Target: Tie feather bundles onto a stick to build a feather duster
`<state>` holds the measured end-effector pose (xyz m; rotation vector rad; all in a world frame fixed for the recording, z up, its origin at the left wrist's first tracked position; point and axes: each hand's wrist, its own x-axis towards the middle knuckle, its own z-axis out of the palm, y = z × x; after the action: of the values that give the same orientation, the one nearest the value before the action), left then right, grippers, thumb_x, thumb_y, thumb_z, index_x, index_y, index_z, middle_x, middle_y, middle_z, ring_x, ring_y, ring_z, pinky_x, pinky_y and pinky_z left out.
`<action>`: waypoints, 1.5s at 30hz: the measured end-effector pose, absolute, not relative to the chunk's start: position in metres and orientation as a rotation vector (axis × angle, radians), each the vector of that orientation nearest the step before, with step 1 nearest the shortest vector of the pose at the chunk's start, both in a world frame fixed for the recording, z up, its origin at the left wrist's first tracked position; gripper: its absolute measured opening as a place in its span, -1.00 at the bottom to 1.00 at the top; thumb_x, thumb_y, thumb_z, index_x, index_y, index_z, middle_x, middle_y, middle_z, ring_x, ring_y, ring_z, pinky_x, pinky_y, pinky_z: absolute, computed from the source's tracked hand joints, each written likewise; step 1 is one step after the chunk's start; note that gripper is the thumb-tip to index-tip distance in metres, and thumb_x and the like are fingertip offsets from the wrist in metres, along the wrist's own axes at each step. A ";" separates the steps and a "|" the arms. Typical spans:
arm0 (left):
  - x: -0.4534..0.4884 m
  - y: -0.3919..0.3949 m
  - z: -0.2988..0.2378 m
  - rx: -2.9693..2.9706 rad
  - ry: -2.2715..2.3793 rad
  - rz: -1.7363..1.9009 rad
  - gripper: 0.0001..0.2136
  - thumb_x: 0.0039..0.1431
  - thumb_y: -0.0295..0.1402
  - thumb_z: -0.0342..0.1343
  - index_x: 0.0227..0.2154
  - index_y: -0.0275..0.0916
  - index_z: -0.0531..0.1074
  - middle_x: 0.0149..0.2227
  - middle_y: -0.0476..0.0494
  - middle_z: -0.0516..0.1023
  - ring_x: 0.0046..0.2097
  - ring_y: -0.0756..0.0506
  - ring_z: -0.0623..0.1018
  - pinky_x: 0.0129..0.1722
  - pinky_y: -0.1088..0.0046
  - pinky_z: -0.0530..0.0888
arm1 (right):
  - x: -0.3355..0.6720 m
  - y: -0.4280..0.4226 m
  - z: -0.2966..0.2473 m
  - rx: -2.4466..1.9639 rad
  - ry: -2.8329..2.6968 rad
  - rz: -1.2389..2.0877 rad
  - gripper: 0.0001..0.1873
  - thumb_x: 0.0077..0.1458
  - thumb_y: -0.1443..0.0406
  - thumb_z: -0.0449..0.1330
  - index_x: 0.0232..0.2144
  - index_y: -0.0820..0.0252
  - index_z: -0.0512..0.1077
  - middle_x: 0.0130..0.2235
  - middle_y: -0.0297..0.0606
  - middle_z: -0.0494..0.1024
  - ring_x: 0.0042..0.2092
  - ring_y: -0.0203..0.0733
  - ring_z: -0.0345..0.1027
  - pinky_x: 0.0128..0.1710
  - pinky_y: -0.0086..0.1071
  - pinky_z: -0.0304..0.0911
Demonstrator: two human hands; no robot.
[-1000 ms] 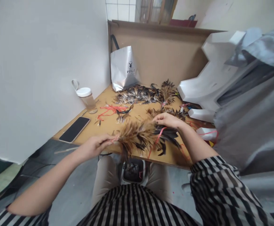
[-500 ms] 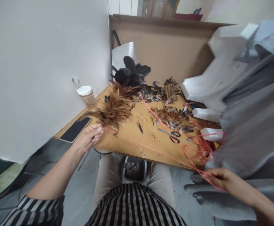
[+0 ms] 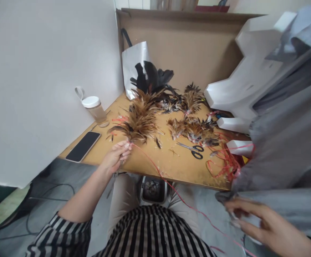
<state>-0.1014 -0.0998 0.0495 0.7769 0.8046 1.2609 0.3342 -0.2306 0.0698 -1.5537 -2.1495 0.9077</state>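
Left fingers pinching feather bundle, axis pointing away

Left hand pinches, right hand hangs half-curled

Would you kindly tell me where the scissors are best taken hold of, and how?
Probably by the black finger loops, approaching from the right: the scissors lie flat, with the loops on the side towards the right hand and the blades pointing left.
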 end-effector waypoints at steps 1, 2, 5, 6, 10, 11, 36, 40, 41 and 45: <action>-0.093 -0.101 0.049 0.767 0.783 1.262 -0.79 -0.14 -0.40 0.27 -0.52 -0.35 0.33 -0.55 0.00 0.33 -0.65 0.21 0.09 -0.75 0.73 -0.05 | 0.312 -0.218 0.076 -1.458 -2.193 1.052 -0.76 -0.03 0.22 0.24 -0.23 0.00 0.47 -0.26 -0.18 0.51 -0.26 -0.16 0.38 -0.26 -0.36 0.33; -0.084 -0.103 0.049 0.756 0.769 1.262 -0.79 -0.14 -0.40 0.27 -0.52 -0.35 0.32 -0.54 0.01 0.33 -0.65 0.21 0.09 -0.74 0.73 -0.05 | 0.289 -0.204 0.082 -1.333 -2.221 1.223 -0.75 -0.02 0.22 0.22 -0.21 0.04 0.46 -0.24 -0.18 0.51 -0.23 -0.14 0.38 -0.21 -0.31 0.32; -0.061 -0.109 0.046 0.768 0.748 1.250 -0.79 -0.13 -0.40 0.27 -0.51 -0.34 0.32 -0.54 0.01 0.35 -0.65 0.21 0.11 -0.74 0.72 -0.03 | 0.215 -0.159 0.084 -1.218 -1.874 1.214 -0.73 0.02 0.17 0.17 -0.23 0.14 0.46 -0.21 -0.18 0.51 -0.18 -0.14 0.37 -0.13 -0.27 0.27; -0.055 -0.111 0.045 0.773 0.742 1.251 -0.80 -0.12 -0.39 0.26 -0.50 -0.34 0.33 -0.53 0.01 0.35 -0.65 0.21 0.12 -0.73 0.72 -0.03 | 0.193 -0.144 0.079 -1.182 -1.743 1.215 -0.68 0.00 0.16 0.18 -0.19 0.17 0.44 -0.18 -0.17 0.50 -0.18 -0.16 0.37 -0.11 -0.26 0.25; -0.042 -0.114 0.038 0.777 0.747 1.266 -0.79 -0.09 -0.34 0.24 -0.44 -0.34 0.36 -0.52 0.01 0.36 -0.65 0.21 0.12 -0.73 0.70 -0.03 | 0.127 -0.101 0.049 -0.974 -1.471 1.410 -0.61 -0.14 0.18 0.26 -0.21 0.21 0.43 -0.22 -0.20 0.51 -0.22 -0.22 0.37 -0.12 -0.30 0.24; -0.041 -0.114 0.036 0.781 0.753 1.271 -0.79 -0.08 -0.33 0.24 -0.43 -0.34 0.36 -0.52 0.01 0.37 -0.66 0.21 0.12 -0.72 0.70 -0.04 | 0.117 -0.095 0.044 -0.938 -1.446 1.475 -0.64 -0.15 0.18 0.25 -0.25 0.21 0.44 -0.26 -0.23 0.52 -0.25 -0.24 0.38 -0.15 -0.31 0.25; -0.019 -0.106 -0.008 1.204 1.186 1.603 -0.80 0.00 -0.27 0.14 -0.35 -0.28 0.44 -0.41 -0.10 0.51 -0.35 -0.03 0.48 -0.29 0.43 0.41 | 0.088 -0.096 0.005 -1.068 -1.053 1.318 -0.81 -0.19 0.18 0.25 -0.59 0.20 0.47 -0.52 -0.31 0.50 -0.46 -0.25 0.33 -0.44 -0.40 0.22; -0.013 -0.096 -0.007 1.429 1.311 1.733 -0.77 0.06 -0.31 0.08 -0.22 -0.24 0.47 -0.27 -0.17 0.50 -0.22 -0.08 0.47 -0.14 0.34 0.38 | 0.088 -0.080 0.009 -1.034 -1.223 1.160 -0.78 -0.15 0.16 0.22 -0.61 0.22 0.46 -0.51 -0.29 0.50 -0.39 -0.20 0.36 -0.33 -0.35 0.24; -0.012 -0.096 -0.004 1.491 1.348 1.746 -0.77 0.06 -0.31 0.08 -0.21 -0.23 0.47 -0.27 -0.17 0.49 -0.21 -0.09 0.46 -0.13 0.33 0.37 | 0.089 -0.078 0.012 -1.004 -1.254 1.145 -0.79 -0.14 0.17 0.22 -0.55 0.22 0.47 -0.46 -0.27 0.52 -0.35 -0.17 0.38 -0.29 -0.33 0.25; -0.008 -0.099 0.006 1.587 1.419 1.752 -0.76 0.07 -0.33 0.07 -0.18 -0.17 0.49 -0.28 -0.18 0.40 -0.19 -0.10 0.40 -0.11 0.33 0.34 | 0.094 -0.076 0.020 -0.945 -1.278 1.098 -0.79 -0.10 0.19 0.21 -0.40 0.20 0.49 -0.34 -0.24 0.54 -0.27 -0.15 0.38 -0.21 -0.31 0.24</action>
<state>-0.0076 -0.0988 0.0064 1.5868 1.4192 1.7523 0.0940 -0.0762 0.0205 -0.9446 -1.2777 1.0977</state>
